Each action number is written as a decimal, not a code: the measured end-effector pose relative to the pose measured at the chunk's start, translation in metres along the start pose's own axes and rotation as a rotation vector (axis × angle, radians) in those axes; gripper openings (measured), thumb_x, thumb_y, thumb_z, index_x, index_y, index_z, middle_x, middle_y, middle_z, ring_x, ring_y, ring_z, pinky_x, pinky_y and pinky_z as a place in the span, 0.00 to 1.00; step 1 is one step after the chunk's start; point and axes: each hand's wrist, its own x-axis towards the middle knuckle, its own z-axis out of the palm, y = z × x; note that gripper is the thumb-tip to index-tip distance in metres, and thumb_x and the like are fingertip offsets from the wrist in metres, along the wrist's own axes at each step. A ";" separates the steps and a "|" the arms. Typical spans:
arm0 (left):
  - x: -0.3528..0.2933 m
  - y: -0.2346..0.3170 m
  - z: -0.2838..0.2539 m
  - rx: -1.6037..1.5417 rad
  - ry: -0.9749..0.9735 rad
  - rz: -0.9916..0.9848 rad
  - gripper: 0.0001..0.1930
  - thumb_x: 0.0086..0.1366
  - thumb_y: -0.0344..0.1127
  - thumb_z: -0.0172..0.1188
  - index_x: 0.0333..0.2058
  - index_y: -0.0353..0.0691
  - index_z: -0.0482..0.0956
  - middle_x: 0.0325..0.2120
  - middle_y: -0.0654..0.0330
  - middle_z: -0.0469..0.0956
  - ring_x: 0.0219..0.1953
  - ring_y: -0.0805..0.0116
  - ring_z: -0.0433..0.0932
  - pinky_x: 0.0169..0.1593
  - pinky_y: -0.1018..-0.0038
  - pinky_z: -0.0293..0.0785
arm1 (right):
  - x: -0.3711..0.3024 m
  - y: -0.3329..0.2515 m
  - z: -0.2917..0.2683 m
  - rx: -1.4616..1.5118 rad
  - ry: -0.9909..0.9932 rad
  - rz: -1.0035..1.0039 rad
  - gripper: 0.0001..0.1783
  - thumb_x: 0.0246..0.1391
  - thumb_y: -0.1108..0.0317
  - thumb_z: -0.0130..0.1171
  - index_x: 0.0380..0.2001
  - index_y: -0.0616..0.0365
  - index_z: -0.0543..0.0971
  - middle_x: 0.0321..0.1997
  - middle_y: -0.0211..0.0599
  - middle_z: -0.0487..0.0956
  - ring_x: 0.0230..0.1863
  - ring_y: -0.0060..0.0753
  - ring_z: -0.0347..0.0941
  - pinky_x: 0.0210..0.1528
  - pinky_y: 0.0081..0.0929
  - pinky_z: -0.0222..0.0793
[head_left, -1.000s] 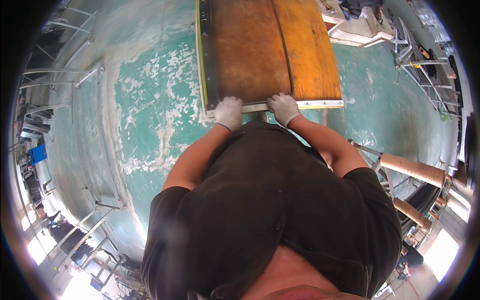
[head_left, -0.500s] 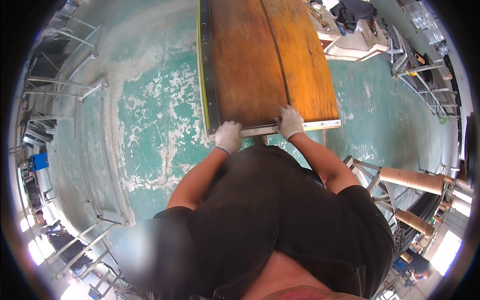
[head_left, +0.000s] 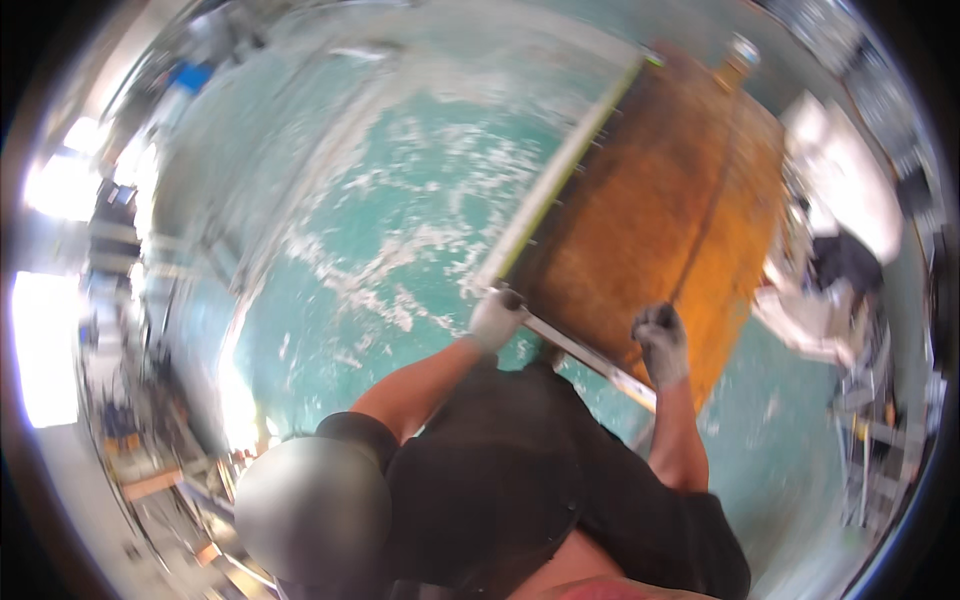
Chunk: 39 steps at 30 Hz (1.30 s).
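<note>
brown tabletop (head_left: 625,215) gripped by left hand (head_left: 495,320); right hand (head_left: 663,348) above (blurred, hold unclear)

Tabletop (head_left: 635,205): mottled rust-brown to orange, dark lengthwise stripe. Trim (head_left: 575,172) on its left: yellow-green, white. Floor (head_left: 400,190) left of it: teal, white blotches. Gloves (head_left: 664,352) at its near end: off-white, dark-tipped.

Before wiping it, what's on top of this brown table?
A dark strip and, at the far edge, a blurred object; the table under the gloved right hand is hidden.
</note>
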 end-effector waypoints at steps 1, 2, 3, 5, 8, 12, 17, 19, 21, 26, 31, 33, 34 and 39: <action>-0.005 0.012 -0.004 -0.067 0.011 -0.052 0.18 0.63 0.38 0.70 0.48 0.34 0.87 0.44 0.47 0.87 0.46 0.52 0.87 0.54 0.61 0.81 | -0.002 -0.015 0.032 -0.004 -0.046 -0.056 0.14 0.43 0.82 0.56 0.28 0.50 0.65 0.28 0.32 0.67 0.32 0.31 0.69 0.34 0.28 0.66; -0.010 0.017 -0.007 -0.125 0.030 -0.052 0.18 0.64 0.39 0.70 0.48 0.34 0.87 0.43 0.50 0.87 0.44 0.58 0.86 0.52 0.63 0.81 | -0.004 -0.027 0.061 0.084 -0.151 -0.070 0.15 0.43 0.84 0.55 0.27 0.52 0.65 0.30 0.33 0.67 0.32 0.30 0.69 0.34 0.27 0.67; -0.015 0.022 -0.010 -0.180 0.045 -0.046 0.18 0.66 0.40 0.70 0.49 0.34 0.86 0.41 0.54 0.86 0.41 0.63 0.86 0.50 0.65 0.81 | -0.008 -0.035 0.092 0.093 -0.203 -0.045 0.15 0.42 0.84 0.55 0.27 0.51 0.64 0.30 0.32 0.67 0.31 0.29 0.68 0.34 0.26 0.66; -0.035 0.076 -0.036 -0.540 -0.056 -0.148 0.18 0.70 0.43 0.68 0.49 0.33 0.85 0.37 0.60 0.84 0.39 0.70 0.82 0.49 0.70 0.80 | -0.019 -0.042 0.141 0.093 -0.282 -0.014 0.17 0.41 0.85 0.55 0.26 0.51 0.63 0.30 0.31 0.66 0.30 0.28 0.65 0.35 0.25 0.64; -0.052 0.118 -0.088 -0.936 -0.166 0.060 0.26 0.73 0.51 0.67 0.53 0.31 0.80 0.37 0.62 0.81 0.40 0.72 0.80 0.49 0.72 0.79 | -0.030 -0.017 0.182 -0.064 -0.504 -0.032 0.17 0.40 0.89 0.58 0.27 0.54 0.67 0.33 0.34 0.70 0.32 0.24 0.67 0.33 0.23 0.66; -0.087 0.167 -0.172 -1.102 -0.101 0.358 0.32 0.74 0.56 0.66 0.58 0.30 0.76 0.44 0.56 0.82 0.45 0.67 0.82 0.52 0.68 0.82 | -0.051 0.011 0.221 -0.544 -0.752 -0.306 0.14 0.46 0.82 0.67 0.27 0.54 0.72 0.32 0.34 0.78 0.30 0.35 0.75 0.34 0.32 0.72; -0.169 0.189 -0.243 -1.063 0.084 0.551 0.30 0.74 0.52 0.66 0.60 0.29 0.76 0.43 0.53 0.87 0.37 0.64 0.87 0.45 0.65 0.87 | -0.065 0.066 0.271 -0.852 -1.190 -0.662 0.11 0.49 0.75 0.69 0.27 0.52 0.74 0.29 0.39 0.79 0.32 0.48 0.80 0.35 0.41 0.74; -0.220 0.201 -0.262 -0.977 0.140 0.586 0.27 0.75 0.49 0.66 0.57 0.29 0.77 0.41 0.52 0.87 0.33 0.63 0.87 0.41 0.66 0.87 | -0.062 0.116 0.274 -0.854 -1.166 -0.502 0.08 0.50 0.75 0.66 0.28 0.52 0.76 0.27 0.41 0.77 0.29 0.52 0.78 0.31 0.44 0.73; -0.264 0.187 -0.278 -0.884 0.230 0.610 0.30 0.77 0.52 0.62 0.59 0.26 0.75 0.43 0.49 0.86 0.36 0.61 0.87 0.45 0.65 0.86 | -0.069 0.151 0.288 -0.890 -1.243 -0.539 0.07 0.49 0.75 0.65 0.28 0.53 0.76 0.28 0.42 0.77 0.29 0.55 0.78 0.31 0.44 0.73; -0.365 0.084 -0.308 -1.157 0.435 0.746 0.34 0.78 0.57 0.55 0.63 0.26 0.70 0.49 0.39 0.83 0.39 0.46 0.87 0.46 0.52 0.84 | -0.110 0.235 0.321 -0.886 -1.576 -0.647 0.07 0.46 0.71 0.65 0.31 0.51 0.78 0.29 0.43 0.77 0.30 0.57 0.78 0.32 0.47 0.74; -0.459 -0.030 -0.310 -1.435 0.815 0.701 0.29 0.81 0.56 0.49 0.60 0.34 0.77 0.52 0.45 0.82 0.43 0.51 0.83 0.52 0.51 0.80 | -0.149 0.289 0.355 -0.861 -1.863 -0.629 0.10 0.45 0.67 0.67 0.34 0.50 0.82 0.31 0.38 0.79 0.31 0.49 0.80 0.32 0.42 0.76; -0.498 -0.040 -0.303 -1.320 1.232 0.527 0.27 0.83 0.53 0.48 0.58 0.30 0.73 0.48 0.44 0.80 0.41 0.52 0.81 0.51 0.51 0.80 | -0.157 0.299 0.364 -0.871 -1.993 -0.682 0.11 0.46 0.65 0.67 0.36 0.48 0.81 0.34 0.36 0.79 0.32 0.50 0.81 0.33 0.45 0.77; -0.515 -0.072 -0.298 -1.432 1.149 0.709 0.27 0.83 0.52 0.47 0.58 0.29 0.73 0.48 0.45 0.79 0.43 0.54 0.80 0.52 0.52 0.80 | -0.159 0.307 0.366 -0.856 -2.050 -0.688 0.11 0.46 0.65 0.67 0.36 0.46 0.81 0.34 0.36 0.79 0.33 0.50 0.81 0.33 0.46 0.78; -0.592 -0.118 -0.249 -1.513 1.299 0.926 0.21 0.82 0.49 0.51 0.53 0.33 0.76 0.44 0.54 0.78 0.40 0.62 0.74 0.49 0.66 0.74 | -0.163 0.317 0.383 -0.769 -2.301 -0.666 0.12 0.47 0.64 0.65 0.38 0.45 0.83 0.36 0.36 0.81 0.34 0.49 0.83 0.36 0.46 0.80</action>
